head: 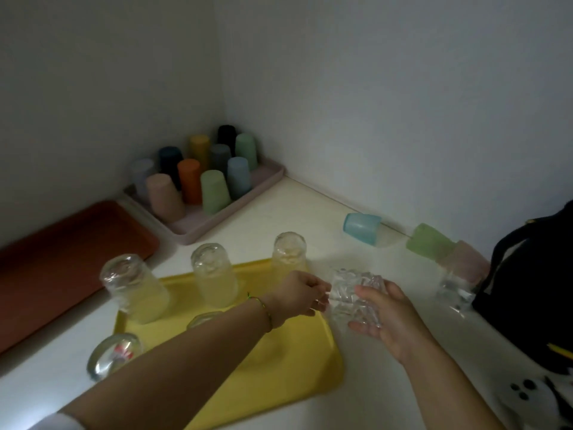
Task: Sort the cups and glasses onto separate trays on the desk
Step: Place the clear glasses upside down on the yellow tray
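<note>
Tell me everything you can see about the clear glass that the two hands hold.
The clear glass is see-through, with a cut, faceted wall that catches the light; it seems empty. It lies tilted on its side between the hands, just past the right edge of the yellow tray. The right hand cups it from below and from the side, fingers curled round it. The left hand grips its left end with the fingertips. Nothing else seems to touch it.
</note>
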